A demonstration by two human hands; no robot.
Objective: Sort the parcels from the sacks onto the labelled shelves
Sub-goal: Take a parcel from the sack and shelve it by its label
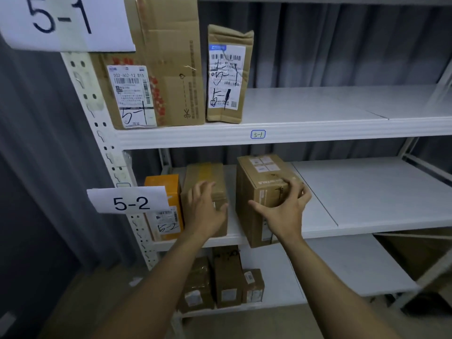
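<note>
A brown cardboard box (259,177) stands on the shelf (379,204) marked by the paper sign 5-2 (129,203), its near end hanging a little past the front edge. My right hand (286,209) grips its near top right corner, fingers over the top and thumb across the front face. My left hand (205,209) is spread and slightly blurred in front of a taped brown parcel (205,172) just left of the box; whether it touches the parcel I cannot tell. An orange parcel (163,187) marked 5-2 stands at the far left.
The shelf above (318,133), tagged 5-1, carries a large carton (166,69) and a smaller paper parcel (227,77), both marked 5-1. Three brown parcels (225,277) sit on the shelf below. A white upright post (97,113) stands left; grey curtains hang behind.
</note>
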